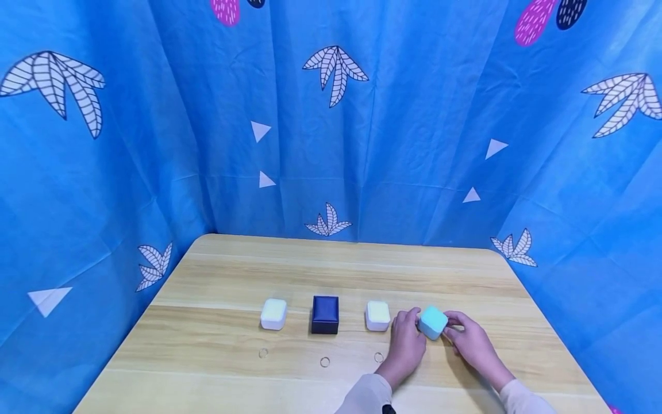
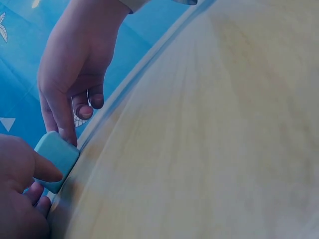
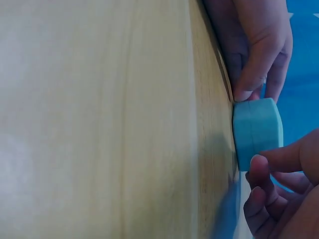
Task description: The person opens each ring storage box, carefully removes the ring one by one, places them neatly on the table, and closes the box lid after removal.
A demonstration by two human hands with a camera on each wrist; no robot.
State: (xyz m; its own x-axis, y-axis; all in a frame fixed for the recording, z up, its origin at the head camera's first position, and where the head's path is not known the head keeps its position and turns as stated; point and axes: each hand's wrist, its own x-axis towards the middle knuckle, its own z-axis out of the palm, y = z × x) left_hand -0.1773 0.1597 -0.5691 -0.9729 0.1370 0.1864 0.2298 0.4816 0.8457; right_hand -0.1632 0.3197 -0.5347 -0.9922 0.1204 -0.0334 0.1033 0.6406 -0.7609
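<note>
A small turquoise ring box (image 1: 433, 322) with rounded corners stands on the right part of the table, held between two bare hands. My left hand (image 1: 407, 348) grips its left side; in the left wrist view the left thumb (image 2: 47, 169) lies against the box. From the opposite side my right hand (image 1: 472, 344) pinches it with thumb and fingers. The right wrist view shows a thin seam on the turquoise box (image 3: 256, 132), with its lid down. Just left of my left hand stands a white ring box (image 1: 377, 316), with a thin ring (image 1: 379, 357) lying in front.
Farther left on the wooden table (image 1: 248, 270) stand a dark blue box (image 1: 325, 315) and another white box (image 1: 273, 314). A gold-coloured ring (image 1: 324, 361) and a fainter ring (image 1: 263, 352) lie before them. Blue patterned curtain (image 1: 403, 144) surrounds the table's back and sides.
</note>
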